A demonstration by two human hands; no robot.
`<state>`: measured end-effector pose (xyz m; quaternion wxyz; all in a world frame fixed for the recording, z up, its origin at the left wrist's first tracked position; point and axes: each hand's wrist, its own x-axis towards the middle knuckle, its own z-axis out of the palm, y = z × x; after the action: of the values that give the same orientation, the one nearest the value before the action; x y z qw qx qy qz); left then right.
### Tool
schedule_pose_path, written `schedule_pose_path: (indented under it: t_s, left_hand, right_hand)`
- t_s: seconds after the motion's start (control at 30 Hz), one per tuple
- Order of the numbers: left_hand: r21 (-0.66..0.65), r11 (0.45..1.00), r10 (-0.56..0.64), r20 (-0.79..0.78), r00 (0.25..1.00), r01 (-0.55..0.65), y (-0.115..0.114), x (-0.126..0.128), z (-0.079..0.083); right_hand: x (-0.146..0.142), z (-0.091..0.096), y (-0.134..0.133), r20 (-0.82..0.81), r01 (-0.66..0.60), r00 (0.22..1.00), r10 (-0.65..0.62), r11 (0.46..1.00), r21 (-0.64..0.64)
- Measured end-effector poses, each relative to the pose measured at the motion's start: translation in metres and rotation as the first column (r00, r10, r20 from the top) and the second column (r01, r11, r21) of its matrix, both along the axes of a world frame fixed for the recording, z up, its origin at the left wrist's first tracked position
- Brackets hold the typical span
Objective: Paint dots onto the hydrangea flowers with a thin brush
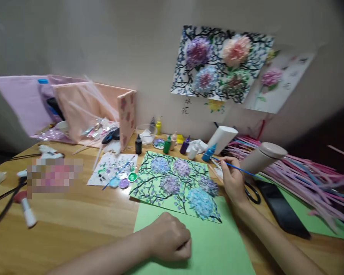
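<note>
My right hand (233, 177) pinches a thin blue paintbrush (240, 169). The brush's tip points left, close to a blue paint bottle (209, 152); whether they touch I cannot tell. Curled into a fist, my left hand (170, 236) rests on a green sheet (218, 250), with nothing visible in it. Just beyond that fist lies a light green picture (149, 193) with black branches and raised blue and purple flowers. Several paint bottles line its far side, among them a green one (167, 146), a purple one (185, 146) and a black one (138, 145).
Left of the picture are a paint-smeared paper (96, 177) and round paint lids (124, 183). Beside my right forearm lie a black phone (283, 208), a black-handled tool (255, 196) and a tumbler (265, 158). Pipe cleaners (306, 183) spread rightward. A fabric box (88, 103) stands back left.
</note>
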<state>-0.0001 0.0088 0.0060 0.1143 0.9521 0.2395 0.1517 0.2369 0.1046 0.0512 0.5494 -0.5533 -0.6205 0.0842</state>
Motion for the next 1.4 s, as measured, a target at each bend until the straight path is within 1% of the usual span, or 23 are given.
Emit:
schedule_pose_path:
  t_s: [0.07, 0.1, 0.17, 0.23, 0.37, 0.6, 0.8, 0.97, 1.13, 1.27, 1.4]
  left_hand:
    - [0.005, 1.000, 0.000, 0.003, 1.000, 0.000, 0.000, -0.001, 0.003]
    - [0.009, 1.000, 0.003, 0.001, 1.000, -0.003, 0.000, 0.000, 0.005]
    - [0.020, 1.000, 0.021, -0.007, 1.000, -0.021, 0.001, 0.001, 0.007]
    - [0.033, 0.999, 0.042, -0.021, 0.999, -0.041, 0.001, 0.002, 0.009]
    - [0.049, 0.997, 0.056, -0.035, 0.998, -0.054, 0.002, 0.004, 0.011]
    - [0.045, 0.998, 0.051, -0.026, 0.998, -0.050, 0.003, 0.004, 0.012]
    - [0.053, 0.998, 0.042, -0.019, 0.999, -0.041, 0.005, 0.003, 0.012]
    - [0.051, 0.998, 0.038, -0.022, 0.999, -0.037, 0.004, 0.002, 0.013]
    - [0.068, 0.997, 0.037, -0.009, 0.999, -0.037, 0.003, 0.003, 0.013]
    - [0.074, 0.996, 0.042, -0.013, 0.999, -0.041, 0.002, 0.003, 0.012]
    - [0.095, 0.995, 0.044, 0.004, 0.999, -0.044, 0.003, 0.005, 0.016]
  right_hand:
    - [0.032, -0.020, 0.000, -0.006, 0.086, 0.996, -0.086, 0.996, -0.016]
    - [0.043, -0.027, 0.000, 0.007, 0.097, 0.995, -0.097, 0.995, -0.023]
    - [0.053, -0.038, 0.000, 0.042, 0.073, 0.997, -0.071, 0.997, -0.031]
    - [0.054, -0.042, 0.000, 0.068, 0.022, 0.998, -0.019, 0.999, -0.040]
    - [0.051, -0.043, 0.001, 0.100, -0.060, 0.993, 0.067, 0.996, -0.067]
    - [0.059, -0.046, 0.004, 0.029, -0.079, 0.996, 0.086, 0.978, -0.195]
    - [0.057, -0.044, 0.005, 0.089, -0.083, 0.991, 0.102, 0.977, -0.199]
    - [0.057, -0.044, 0.004, 0.061, -0.079, 0.994, 0.092, 0.978, -0.195]
    - [0.057, -0.043, 0.003, 0.093, -0.087, 0.990, 0.107, 0.977, -0.196]
    - [0.055, -0.042, 0.002, 0.075, -0.076, 0.993, 0.091, 0.981, -0.180]
    - [0.055, -0.043, 0.002, 0.094, -0.099, 0.988, 0.119, 0.976, -0.192]
